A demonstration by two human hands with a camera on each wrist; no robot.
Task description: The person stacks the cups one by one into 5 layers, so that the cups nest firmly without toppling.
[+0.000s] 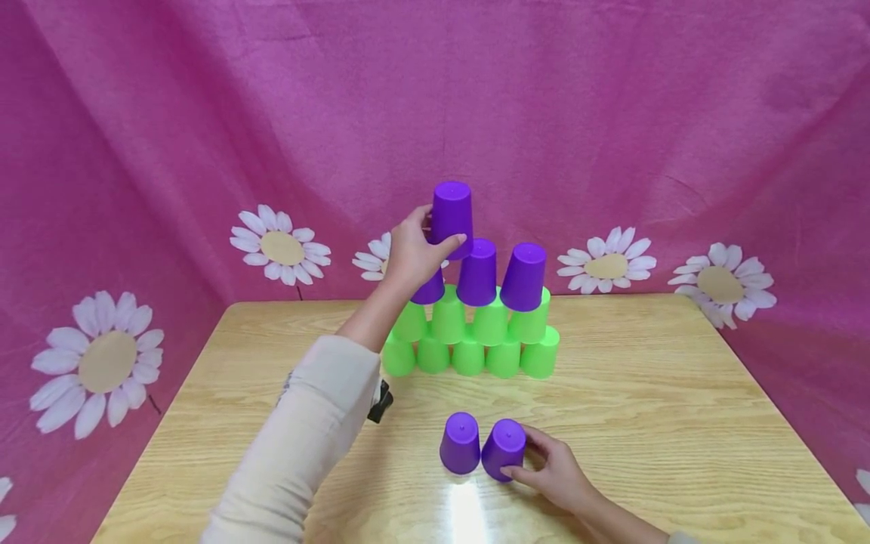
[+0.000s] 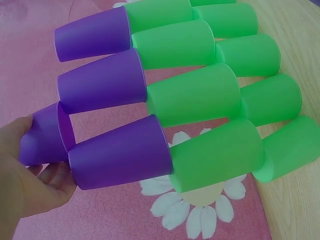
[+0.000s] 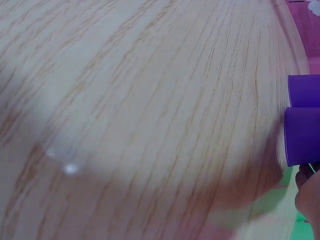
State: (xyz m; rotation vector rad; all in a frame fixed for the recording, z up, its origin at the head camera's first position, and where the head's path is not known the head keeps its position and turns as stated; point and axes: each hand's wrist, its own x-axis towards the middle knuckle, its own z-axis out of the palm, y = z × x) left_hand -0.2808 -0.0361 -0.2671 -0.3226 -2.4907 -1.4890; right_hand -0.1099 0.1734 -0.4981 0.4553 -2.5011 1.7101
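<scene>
My left hand [image 1: 412, 253] grips an upside-down purple cup [image 1: 451, 211] between thumb and fingers at the top of a cup pyramid. In the left wrist view this cup [image 2: 42, 134] has its rim at the bases of two purple cups, one of them nearest [image 2: 120, 152]; whether its weight rests there I cannot tell. Three purple cups [image 1: 524, 277] form the row below, standing on green cups [image 1: 448, 316]. Near the table's front, my right hand [image 1: 553, 470] holds another inverted purple cup [image 1: 504, 451] by its side. A second loose purple cup [image 1: 460, 444] stands left of it.
Two rows of several inverted green cups [image 1: 469, 357] make the pyramid's base on the wooden table [image 1: 646, 393]. Behind hangs a pink cloth [image 1: 578, 113] with white daisies. A small black object [image 1: 381, 402] shows beside the left sleeve [image 1: 306, 431].
</scene>
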